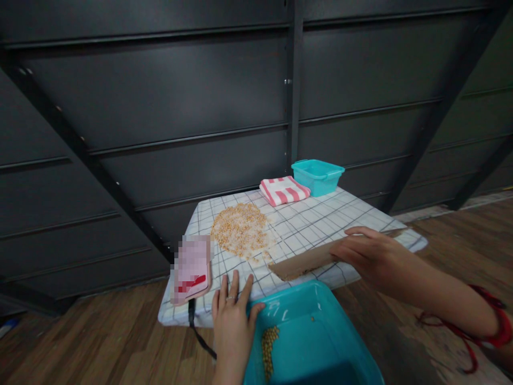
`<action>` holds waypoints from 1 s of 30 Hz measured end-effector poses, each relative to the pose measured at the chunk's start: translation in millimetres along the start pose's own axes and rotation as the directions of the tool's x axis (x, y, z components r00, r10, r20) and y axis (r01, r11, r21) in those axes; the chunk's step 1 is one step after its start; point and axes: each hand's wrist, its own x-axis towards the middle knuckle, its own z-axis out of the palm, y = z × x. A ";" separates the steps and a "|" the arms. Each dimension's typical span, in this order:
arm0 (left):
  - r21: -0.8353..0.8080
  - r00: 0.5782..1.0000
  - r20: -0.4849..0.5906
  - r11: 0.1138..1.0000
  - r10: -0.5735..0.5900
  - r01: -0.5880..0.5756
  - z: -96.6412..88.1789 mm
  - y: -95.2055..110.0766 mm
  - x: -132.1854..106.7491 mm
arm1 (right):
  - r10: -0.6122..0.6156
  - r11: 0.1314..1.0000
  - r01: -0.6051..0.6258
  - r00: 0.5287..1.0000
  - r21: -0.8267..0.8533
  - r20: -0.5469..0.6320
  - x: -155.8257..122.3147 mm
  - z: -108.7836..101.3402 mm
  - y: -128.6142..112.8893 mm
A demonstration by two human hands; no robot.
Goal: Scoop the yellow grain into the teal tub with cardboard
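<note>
My right hand (366,251) grips a long brown cardboard strip (304,260) between thumb and fingers. The strip lies low over the tablecloth, its near end just behind the rim of a large teal basin (356,331). My left hand (233,313) rests with fingers stretched on the table's front edge, its thumb at the basin's left rim. Inside the basin, a small heap of soybeans (269,347) sits along the left side, with a single bean apart. On the cloth, left of the strip, lies a spread pile of soybeans mixed with white grains (240,230).
A folded red-and-white striped towel (284,190) and a small turquoise basket (318,176) stand at the table's back. A partly pixelated pink flat object (192,267) with a black strap lies at the left edge. The white checked tablecloth (320,224) adjoins a dark panelled wall (192,101).
</note>
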 end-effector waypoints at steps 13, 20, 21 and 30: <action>0.013 1.000 -0.015 1.000 0.019 -0.019 2.3 -2.1 -0.8 | 0.019 1.000 -0.020 0.998 0.013 0.060 -1.5 -11.5 -4.3; -0.018 1.000 0.013 1.000 -0.005 0.005 1.6 -1.5 -0.9 | 0.014 1.000 -0.013 0.999 -0.019 0.047 -4.8 -7.0 2.4; -0.017 1.000 0.012 1.000 -0.003 0.003 1.3 -1.2 -0.8 | 0.013 1.000 -0.012 0.999 -0.027 0.038 -5.1 -5.6 3.7; -0.033 1.000 0.026 0.999 -0.016 0.017 -0.3 -1.1 -0.4 | -0.023 0.998 0.024 1.000 -0.053 0.009 -7.8 -9.1 6.7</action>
